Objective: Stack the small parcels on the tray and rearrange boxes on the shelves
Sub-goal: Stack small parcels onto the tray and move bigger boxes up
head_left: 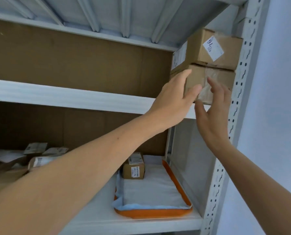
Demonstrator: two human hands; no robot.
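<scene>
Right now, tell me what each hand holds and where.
Nothing gripped. Left hand touches the lower box at its left front corner; right hand hovers open.

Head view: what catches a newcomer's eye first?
Two stacked boxes sit at the right end of a shelf. The left hand touches the corner of the lower box, and the right hand is open at its taped front. Below, an orange tray holds small parcels.

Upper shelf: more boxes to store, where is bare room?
The upper shelf looks bare everywhere left of the stacked boxes by the right post, where the left hand and right hand crowd. Below, the tray is free in front of its small parcels.
</scene>
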